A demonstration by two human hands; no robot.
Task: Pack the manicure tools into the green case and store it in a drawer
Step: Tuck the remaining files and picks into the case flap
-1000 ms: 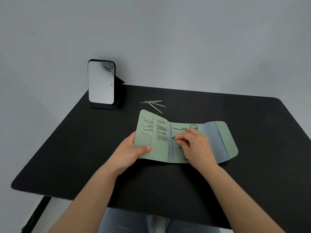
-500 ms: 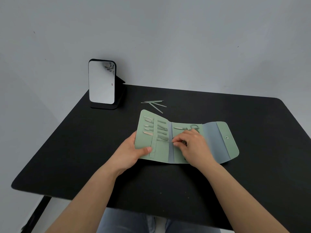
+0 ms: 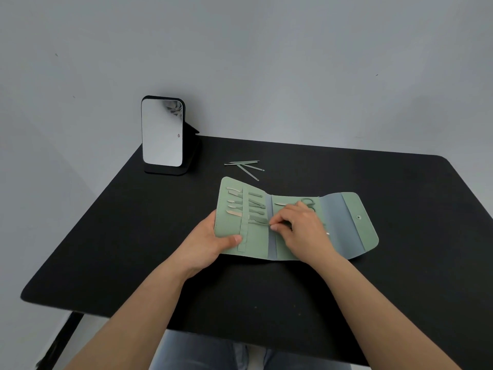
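The green case (image 3: 346,231) lies unfolded flat on the black table (image 3: 133,236), near the middle, with its snap flap spread out to the right. The left hand (image 3: 205,244) grips the case's left edge, thumb pressed on top of the left panel and fingers tucked under it. The right hand (image 3: 301,231) rests over the middle panel, thumb and forefinger pinching the end of a thin metal tool (image 3: 257,222) that lies across the fold into the left panel's elastic loops. Several tools (image 3: 234,201) already sit in rows under those loops; a scissor handle (image 3: 308,202) shows just beyond the right hand's knuckles. Four loose tools (image 3: 245,166) lie in a small fan on the table just behind the case, apart from it. A standing mirror (image 3: 162,134) is at the far left corner.
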